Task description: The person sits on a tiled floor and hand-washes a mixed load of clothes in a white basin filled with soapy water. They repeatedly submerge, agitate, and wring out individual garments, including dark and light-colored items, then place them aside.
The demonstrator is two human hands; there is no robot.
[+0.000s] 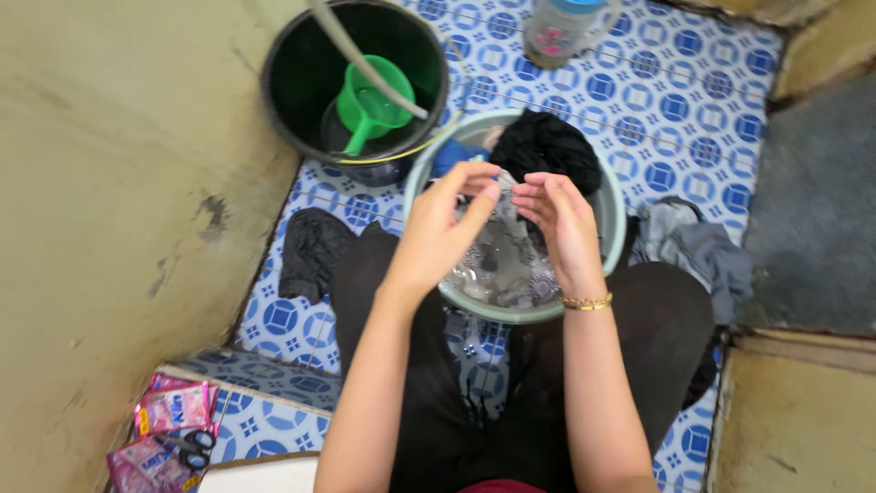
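My left hand (441,228) and my right hand (558,224) are raised side by side over a pale green basin (610,208) on the tiled floor. Between their fingertips they pinch a small clear sachet (505,187), which is hard to make out. The basin holds soapy water (497,265), a black garment (546,146) at its far side and a bit of blue cloth (453,155). A gold bracelet (587,301) sits on my right wrist. My knees in dark trousers flank the basin.
A black bucket (292,119) with a green scoop (371,100) and a hose stands at the far left. A clear jar (561,32) is behind. Dark cloth (310,251) lies left, grey clothes (693,246) right. Pink sachets (169,411) and scissors (187,447) lie on the near left step.
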